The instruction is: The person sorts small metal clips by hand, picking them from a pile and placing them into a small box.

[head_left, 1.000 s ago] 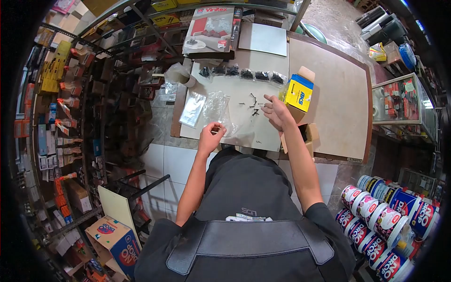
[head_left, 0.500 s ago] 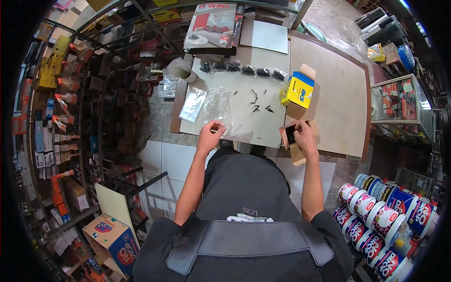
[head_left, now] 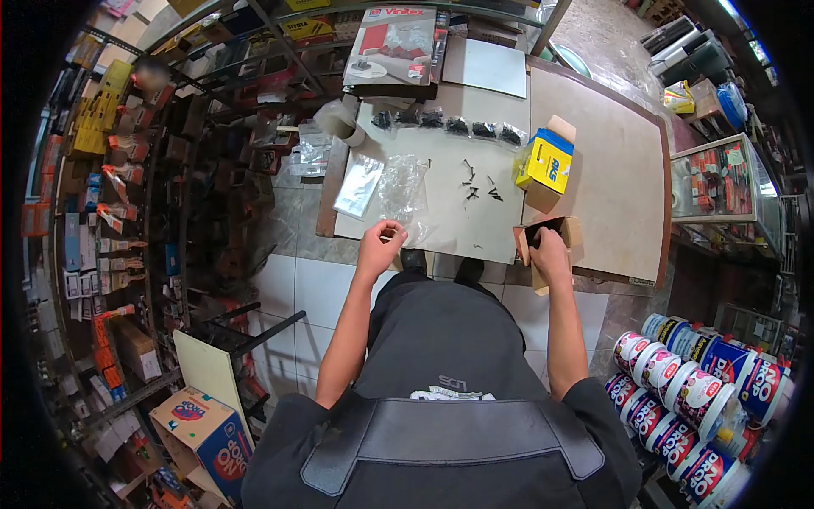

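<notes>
My left hand (head_left: 381, 246) is at the table's front edge with its fingers curled into a pinch; whatever is between them is too small to make out. Just beyond it lies a crumpled clear plastic bag (head_left: 402, 188), beside a stack of flat clear bags (head_left: 359, 187). My right hand (head_left: 551, 254) reaches into an open cardboard box (head_left: 574, 242) with a dark interior, and its fingertips are hidden inside. Loose dark screws (head_left: 472, 193) are scattered mid-table. Behind them, several filled bags of black screws (head_left: 458, 126) form a row.
A yellow and blue box (head_left: 543, 170) with open flaps stands beyond my right hand. A Vinilex catalogue (head_left: 392, 47) and a white board (head_left: 484, 68) lie at the back of the table (head_left: 606, 170). Paint buckets (head_left: 699, 399) are stacked at lower right; loaded shelves (head_left: 119, 212) stand left.
My right hand has dipped deeper into the cardboard box, hiding its fingertips. The left hand keeps its pinch. The whole view has shifted slightly.
</notes>
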`<control>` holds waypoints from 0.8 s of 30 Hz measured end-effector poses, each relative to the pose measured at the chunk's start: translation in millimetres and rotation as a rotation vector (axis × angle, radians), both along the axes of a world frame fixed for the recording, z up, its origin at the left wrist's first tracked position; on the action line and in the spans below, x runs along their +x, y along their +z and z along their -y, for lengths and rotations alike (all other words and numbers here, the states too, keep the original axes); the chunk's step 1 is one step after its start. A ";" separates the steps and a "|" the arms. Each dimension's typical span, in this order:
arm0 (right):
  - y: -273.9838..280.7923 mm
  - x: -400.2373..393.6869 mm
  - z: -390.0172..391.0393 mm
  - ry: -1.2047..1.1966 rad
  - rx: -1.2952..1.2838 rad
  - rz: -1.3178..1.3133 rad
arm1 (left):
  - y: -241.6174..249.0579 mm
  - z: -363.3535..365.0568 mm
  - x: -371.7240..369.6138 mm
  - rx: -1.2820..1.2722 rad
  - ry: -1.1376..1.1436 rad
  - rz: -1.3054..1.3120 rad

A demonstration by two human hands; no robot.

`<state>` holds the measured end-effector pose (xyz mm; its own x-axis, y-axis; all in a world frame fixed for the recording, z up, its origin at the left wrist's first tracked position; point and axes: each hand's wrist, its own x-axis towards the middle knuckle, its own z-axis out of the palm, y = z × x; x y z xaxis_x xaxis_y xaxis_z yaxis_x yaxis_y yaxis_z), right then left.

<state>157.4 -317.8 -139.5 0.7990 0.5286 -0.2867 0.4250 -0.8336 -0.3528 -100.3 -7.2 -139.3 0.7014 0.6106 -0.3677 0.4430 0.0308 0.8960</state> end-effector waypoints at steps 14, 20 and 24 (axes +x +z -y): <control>5.8 4.7 -11.4 -0.122 -0.029 -0.028 | 5.8 -10.9 -18.1 -0.016 -0.001 -0.007; 0.7 8.7 -12.3 -0.073 -0.028 0.000 | 10.8 -17.4 -22.3 -0.061 0.011 -0.039; 2.0 9.3 -14.6 -0.108 -0.053 -0.032 | 5.6 -23.5 -23.3 -0.080 -0.027 -0.042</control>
